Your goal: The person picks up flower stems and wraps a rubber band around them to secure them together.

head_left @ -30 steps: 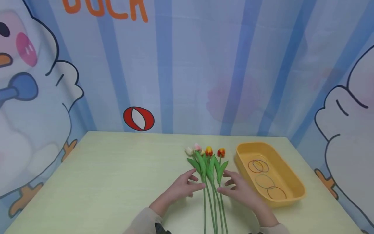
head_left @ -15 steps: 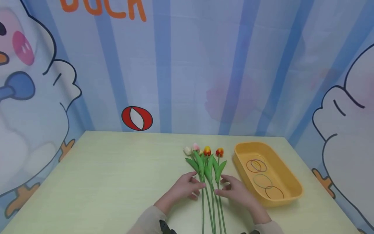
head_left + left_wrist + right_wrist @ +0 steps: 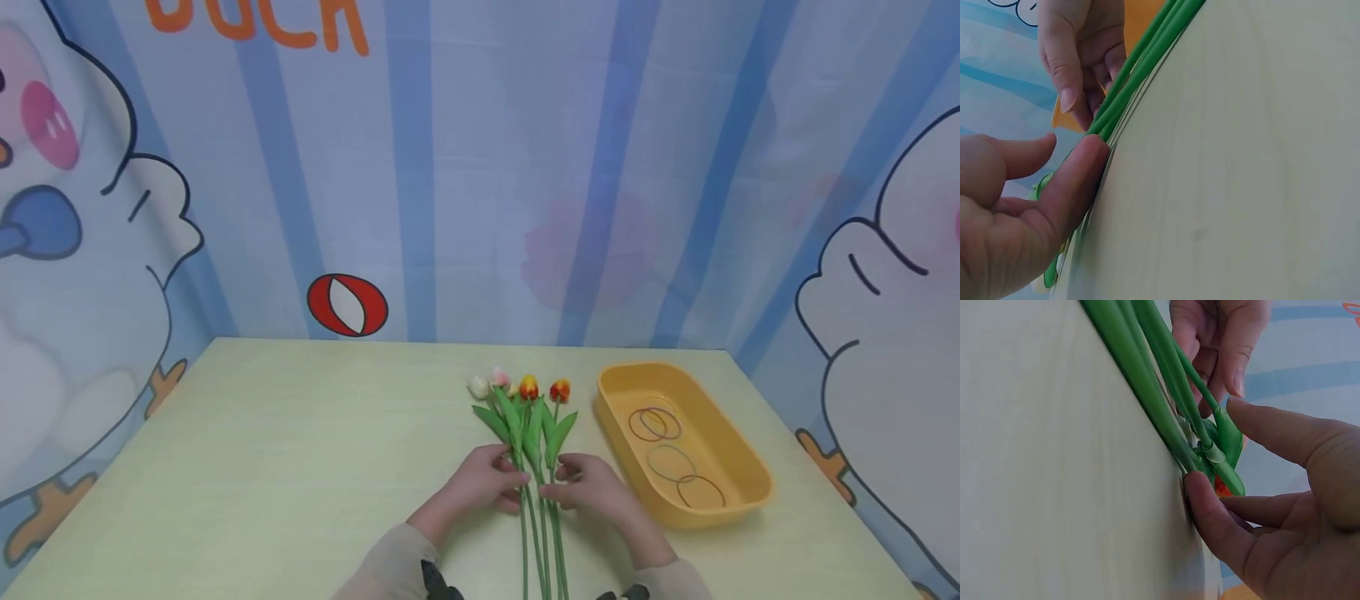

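Observation:
Several artificial tulips lie together on the table, blooms pointing away: a white tulip (image 3: 477, 387), a pink tulip (image 3: 499, 377) and two red-and-yellow tulips (image 3: 528, 387). Their green leaves (image 3: 561, 433) sit below the blooms, above long stems (image 3: 524, 533). My left hand (image 3: 487, 483) is at the left of the bundle; in the left wrist view one fingertip (image 3: 1092, 150) meets the stems, the thumb apart. From the right side, my right hand (image 3: 596, 492) has its fingertips at the stems just under the leaves, loosely bent, with a gap between thumb and fingers.
A yellow plastic basket (image 3: 750, 467) stands on the table to the right, close beside my right hand. Several thin coloured rubber bands (image 3: 701, 477) lie in it. Behind the pale table (image 3: 315, 450) hangs a blue striped curtain (image 3: 480, 208) with cartoon ducks.
Both hands have come closer together. The right hand has moved left, and the right-hand stems now lie nearer the others. The view has shifted slightly.

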Available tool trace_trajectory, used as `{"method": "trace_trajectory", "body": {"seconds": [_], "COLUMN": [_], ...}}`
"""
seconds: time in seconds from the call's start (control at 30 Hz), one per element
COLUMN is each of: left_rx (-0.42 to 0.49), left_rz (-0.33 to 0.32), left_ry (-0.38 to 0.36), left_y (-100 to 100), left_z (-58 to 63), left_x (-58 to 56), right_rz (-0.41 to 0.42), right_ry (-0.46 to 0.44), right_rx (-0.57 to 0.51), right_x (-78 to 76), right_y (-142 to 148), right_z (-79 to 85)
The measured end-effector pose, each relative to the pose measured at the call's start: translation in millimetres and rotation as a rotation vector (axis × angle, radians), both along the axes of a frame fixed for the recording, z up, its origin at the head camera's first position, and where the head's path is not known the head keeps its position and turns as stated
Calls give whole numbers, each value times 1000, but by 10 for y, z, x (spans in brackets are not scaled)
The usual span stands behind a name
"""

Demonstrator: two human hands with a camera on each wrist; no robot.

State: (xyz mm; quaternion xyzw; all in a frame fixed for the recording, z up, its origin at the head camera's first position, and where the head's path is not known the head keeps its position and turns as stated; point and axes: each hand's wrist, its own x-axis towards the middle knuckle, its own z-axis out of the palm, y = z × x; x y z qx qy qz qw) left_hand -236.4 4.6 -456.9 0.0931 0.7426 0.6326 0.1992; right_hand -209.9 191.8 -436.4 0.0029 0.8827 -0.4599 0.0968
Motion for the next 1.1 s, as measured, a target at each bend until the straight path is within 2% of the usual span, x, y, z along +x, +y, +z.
{"method": "trace_trajectory", "body": {"seconds": [0.4,0.73,1.1], "left_rx": [-21,57,96], "left_rz": [43,100,93], "left_ry": [5,-40,-42], "left_y": [138,160,167], "left_z": [0,-46,-109], "left_x": [12,27,30], "right_rz": [-15,2,-35], "right_ry": [37,56,46], "right_rx": [-36,-45,-62], "right_x": [-25,-48,-8], "right_y": [-143,-145,-169], "right_z": [-42,-107,-64]}}
